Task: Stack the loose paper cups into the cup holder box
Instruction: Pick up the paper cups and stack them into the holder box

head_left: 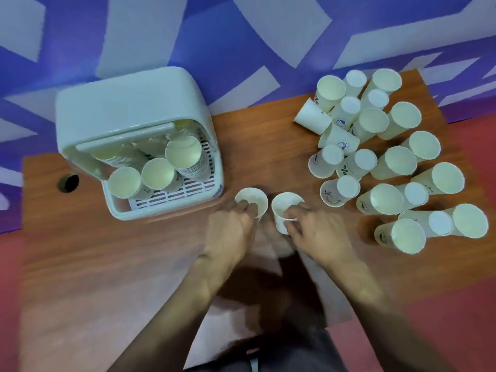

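From the head camera, the box (128, 98) stands at the left of the counter (107, 264), its front open toward the person. Three stacks (183, 153) of nested cups stand on its slotted tray, and more seem to sit behind them under the lid, though that part is hard to read. In front of the box, near the middle of the counter, each hand has a cup. The left hand (230, 226) grips the left cup (253, 198), its fingers (247, 206) curled over the near rim. The right hand (319, 230) pinches the rim of the right cup (283, 208) just beside it. Both cups are mouth up, and the blur hides whether they rest on the counter. The loose cups (394, 162) crowd the right end, well apart from the box: some upright, some upside down, two on their sides. The job looks partly done, with a good many cups left to nest and load.
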`<state>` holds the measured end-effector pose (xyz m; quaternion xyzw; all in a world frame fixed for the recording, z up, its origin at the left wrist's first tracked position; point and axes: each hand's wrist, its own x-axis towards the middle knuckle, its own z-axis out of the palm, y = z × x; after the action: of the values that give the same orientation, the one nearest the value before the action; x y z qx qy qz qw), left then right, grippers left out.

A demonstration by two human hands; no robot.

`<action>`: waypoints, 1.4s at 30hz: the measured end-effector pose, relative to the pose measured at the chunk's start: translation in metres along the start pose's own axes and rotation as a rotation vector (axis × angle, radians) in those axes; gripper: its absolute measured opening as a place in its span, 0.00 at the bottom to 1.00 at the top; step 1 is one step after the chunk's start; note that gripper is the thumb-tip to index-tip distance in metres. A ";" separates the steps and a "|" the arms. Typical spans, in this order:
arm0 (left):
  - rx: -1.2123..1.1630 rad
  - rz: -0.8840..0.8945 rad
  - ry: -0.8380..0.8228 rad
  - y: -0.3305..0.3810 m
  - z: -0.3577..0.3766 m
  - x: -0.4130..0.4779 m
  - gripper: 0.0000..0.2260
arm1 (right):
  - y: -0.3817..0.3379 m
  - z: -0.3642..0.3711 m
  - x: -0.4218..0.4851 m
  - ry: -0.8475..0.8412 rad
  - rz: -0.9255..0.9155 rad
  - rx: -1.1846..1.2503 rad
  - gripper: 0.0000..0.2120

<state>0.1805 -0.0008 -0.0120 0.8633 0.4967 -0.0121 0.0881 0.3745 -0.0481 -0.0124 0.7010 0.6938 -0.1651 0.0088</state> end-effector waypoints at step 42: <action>-0.109 -0.275 0.445 -0.224 -0.058 -0.084 0.08 | -0.223 0.004 0.113 0.307 -0.433 0.255 0.02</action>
<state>-0.0584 0.0472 0.0225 0.7632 0.6164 0.1929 0.0209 0.1540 0.0687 0.0045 0.5490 0.7940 -0.1408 -0.2198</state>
